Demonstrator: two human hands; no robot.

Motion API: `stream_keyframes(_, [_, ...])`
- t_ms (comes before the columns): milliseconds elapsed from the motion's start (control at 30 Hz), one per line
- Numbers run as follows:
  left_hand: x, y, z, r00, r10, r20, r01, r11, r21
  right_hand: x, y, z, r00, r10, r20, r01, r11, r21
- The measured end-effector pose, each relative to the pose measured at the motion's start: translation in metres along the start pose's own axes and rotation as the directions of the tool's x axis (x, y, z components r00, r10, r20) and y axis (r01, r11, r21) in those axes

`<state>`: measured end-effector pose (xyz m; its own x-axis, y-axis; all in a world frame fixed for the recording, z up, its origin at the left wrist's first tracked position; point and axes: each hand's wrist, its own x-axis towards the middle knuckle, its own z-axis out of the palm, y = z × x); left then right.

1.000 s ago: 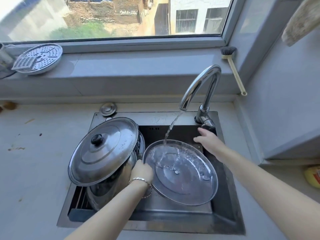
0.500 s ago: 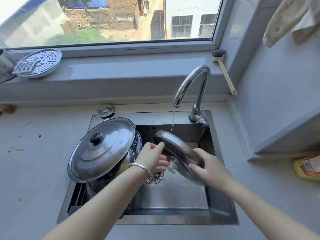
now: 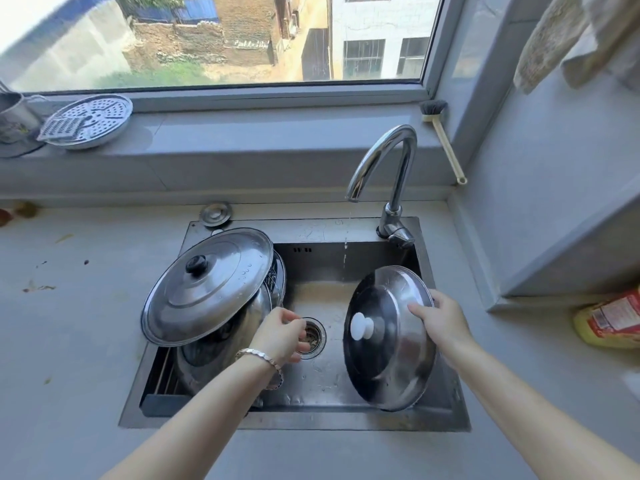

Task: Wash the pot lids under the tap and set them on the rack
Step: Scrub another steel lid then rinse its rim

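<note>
The right hand [image 3: 441, 320] grips the white-knobbed lid [image 3: 384, 368] by its upper right rim. Its fingers [image 3: 420, 308] are curled over the domed face and the thumb is hidden behind. The lid stands almost on edge in the right half of the sink [image 3: 311, 422], knob side facing the drain [image 3: 313, 336], with its lower rim near the front right corner. The left hand [image 3: 280, 336] hovers over the drain, loosely curled and, as far as I can see, holding nothing. The tap [image 3: 391, 161] gives only a thin trickle, which falls behind the lid.

I judge the lid rinsed and ready for racking. To do that well, let it drip on edge a moment. Then bring the left hand to the opposite rim, since wet steel slips, and carry it low across the basin. The rack [image 3: 162, 372] at the sink's left end is crowded by the pot [image 3: 221, 362] and the black-knobbed lid [image 3: 214, 289] tilted on it, so the lid should go in gently.
</note>
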<state>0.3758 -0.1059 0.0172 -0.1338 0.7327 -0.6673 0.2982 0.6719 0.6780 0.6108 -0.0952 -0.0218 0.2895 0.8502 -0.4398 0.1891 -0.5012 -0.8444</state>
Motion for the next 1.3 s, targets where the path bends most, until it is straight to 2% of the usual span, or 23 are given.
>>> stream_keyframes(67, [-0.001, -0.003, -0.006, 0.999, 0.024, -0.025, -0.024, 1.0, -0.017, -0.014, -0.019, -0.001, 0.993, -0.118, 0.027, 0.12, 0.986, -0.116])
stream_keyframes(133, [-0.003, -0.006, -0.015, 0.995, 0.059, -0.079, -0.063, 0.997, -0.05, -0.031, -0.045, -0.002, 0.963, -0.238, 0.129, 0.251, 0.963, -0.102])
stream_keyframes(233, [-0.003, -0.01, -0.036, 0.973, 0.117, -0.198, -0.143, 0.982, -0.124, -0.058, -0.095, 0.003, 0.868, -0.4, 0.295, 0.406, 0.913, 0.041])
stream_keyframes(333, [-0.005, -0.009, -0.063, 0.936, 0.177, -0.306, -0.246, 0.948, -0.204, -0.075, -0.135, 0.021, 0.808, -0.478, 0.344, 0.432, 0.878, 0.205])
stream_keyframes(433, [-0.006, -0.01, -0.096, 0.877, 0.227, -0.424, -0.325, 0.93, -0.173, -0.076, -0.152, 0.054, 0.841, -0.446, 0.305, 0.337, 0.874, 0.35])
stream_keyframes(533, [0.0, -0.024, -0.125, 0.859, 0.19, -0.475, -0.318, 0.925, -0.205, -0.065, -0.142, 0.101, 0.898, -0.284, 0.337, 0.122, 0.895, 0.429])
stream_keyframes(700, [0.013, -0.058, -0.165, 0.873, 0.06, -0.484, -0.147, 0.978, -0.145, -0.049, -0.105, 0.187, 0.901, -0.017, 0.434, -0.166, 0.91, 0.38])
stream_keyframes(800, [0.028, -0.079, -0.179, 0.905, 0.02, -0.424, -0.084, 0.988, -0.132, -0.04, -0.08, 0.221, 0.889, 0.083, 0.45, -0.251, 0.911, 0.328])
stream_keyframes(967, [0.049, -0.098, -0.187, 0.951, -0.007, -0.31, -0.055, 0.98, -0.19, -0.033, -0.07, 0.243, 0.892, 0.077, 0.445, -0.25, 0.905, 0.345])
stream_keyframes(1033, [0.055, -0.102, -0.188, 0.948, -0.014, -0.316, -0.046, 0.982, -0.181, -0.037, -0.072, 0.246, 0.913, 0.025, 0.408, -0.138, 0.958, 0.25])
stream_keyframes(1100, [0.057, -0.105, -0.189, 0.946, -0.022, -0.323, -0.036, 0.984, -0.175, -0.041, -0.073, 0.247, 0.942, -0.073, 0.329, 0.104, 0.991, -0.079])
stream_keyframes(1133, [0.057, -0.107, -0.191, 0.944, -0.026, -0.329, -0.035, 0.983, -0.179, -0.042, -0.072, 0.248, 0.944, -0.117, 0.308, 0.204, 0.942, -0.266])
stream_keyframes(1200, [0.06, -0.111, -0.195, 0.943, -0.05, -0.328, -0.02, 0.979, -0.204, -0.045, -0.074, 0.251, 0.952, -0.142, 0.27, 0.275, 0.784, -0.557])
stream_keyframes(1233, [0.061, -0.114, -0.198, 0.944, -0.068, -0.323, -0.006, 0.975, -0.222, -0.047, -0.075, 0.253, 0.956, -0.135, 0.259, 0.272, 0.733, -0.623])
stream_keyframes(1300, [0.065, -0.122, -0.204, 0.946, -0.105, -0.308, 0.032, 0.972, -0.232, -0.051, -0.078, 0.256, 0.951, -0.109, 0.288, 0.275, 0.722, -0.635])
